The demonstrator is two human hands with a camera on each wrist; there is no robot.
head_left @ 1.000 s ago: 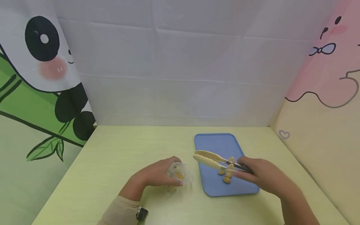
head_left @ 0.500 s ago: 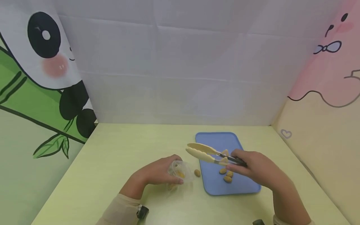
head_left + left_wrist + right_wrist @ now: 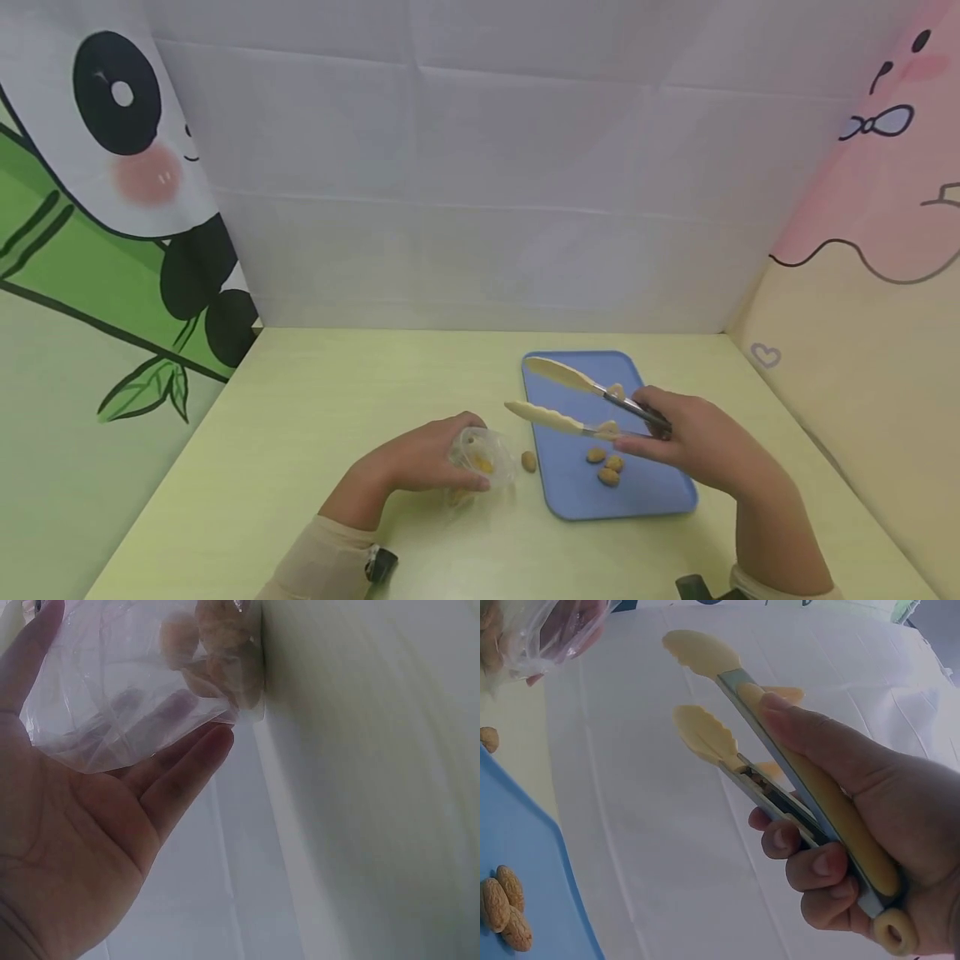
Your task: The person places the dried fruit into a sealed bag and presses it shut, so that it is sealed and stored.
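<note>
My left hand [image 3: 435, 457] curls around a clear, crinkly plastic cup [image 3: 97, 682] standing on the table. Several brown nuts [image 3: 225, 652] show through its wall near the bottom. Over the blue tray [image 3: 577, 500], my right hand [image 3: 693, 437] grips yellow-tipped metal tongs [image 3: 780, 757] by the handles. Their two arms are spread apart, with nothing between the tips. Three almonds in their shells [image 3: 510, 907] lie close together on the tray. Another almond [image 3: 528, 462] rests on the table, between the cup and the tray's left edge.
A pale yellow table [image 3: 330, 375] carries everything. Behind it hangs a creased white sheet [image 3: 480, 200]. Cartoon-printed panels flank it, a panda [image 3: 142, 192] at left and a pink figure [image 3: 892, 200] at right.
The tongs have moved left, then back right, and their arms have spread wider. An almond now shows on the table beside the tray, where none showed one second ago. The left hand stays put.
</note>
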